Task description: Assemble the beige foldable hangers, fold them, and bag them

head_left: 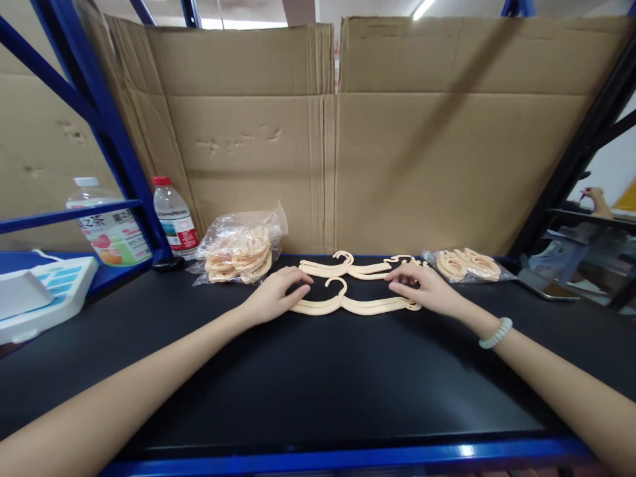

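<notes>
At least two hangers [372, 307] lie out toward the desk's [338, 384] back edge; back-left bagged pieces [241, 255] not yet. Left hand [278, 295], right hand [427, 288]: fingers spread at near hanger's ends.

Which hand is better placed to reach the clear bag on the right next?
Probably the right hand: it is at the right end of the near hanger, close to that clear bag. The left hand is at the opposite end, farther away.

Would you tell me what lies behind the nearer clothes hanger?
Another clothes hanger, then cardboard. The right hand partly covers cream pieces beside that hanger, hiding their full shape.
</notes>
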Motion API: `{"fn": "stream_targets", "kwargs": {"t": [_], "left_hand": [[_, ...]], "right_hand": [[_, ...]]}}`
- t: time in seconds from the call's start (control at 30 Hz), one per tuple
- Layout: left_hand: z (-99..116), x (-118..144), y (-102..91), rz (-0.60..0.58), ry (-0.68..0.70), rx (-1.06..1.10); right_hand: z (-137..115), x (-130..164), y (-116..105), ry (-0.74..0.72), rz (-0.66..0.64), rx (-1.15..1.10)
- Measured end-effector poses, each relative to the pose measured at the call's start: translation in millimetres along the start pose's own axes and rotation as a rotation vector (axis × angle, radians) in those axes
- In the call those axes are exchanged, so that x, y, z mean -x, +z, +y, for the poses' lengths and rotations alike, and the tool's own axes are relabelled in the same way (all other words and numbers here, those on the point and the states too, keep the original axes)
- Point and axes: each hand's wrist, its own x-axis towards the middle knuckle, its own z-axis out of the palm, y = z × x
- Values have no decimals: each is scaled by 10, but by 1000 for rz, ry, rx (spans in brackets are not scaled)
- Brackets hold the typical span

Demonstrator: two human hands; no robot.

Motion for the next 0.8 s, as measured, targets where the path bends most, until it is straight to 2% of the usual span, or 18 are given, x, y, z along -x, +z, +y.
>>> {"fn": "stream_targets", "kwargs": {"t": [0.13,0.33,0.63,0.8], "left_hand": [[-174,-12,80,88,-100,28],[-284,-16,120,86,-162,67],[-252,0,148,0,-175,41],[-244,11,154,-22,-179,28]], "right_hand": [[135,-22,-72,87,139,58],[253,-32,-118,149,194,138],[312,-27,-112,171,132,171],[412,-29,-161,198,149,198]]}}
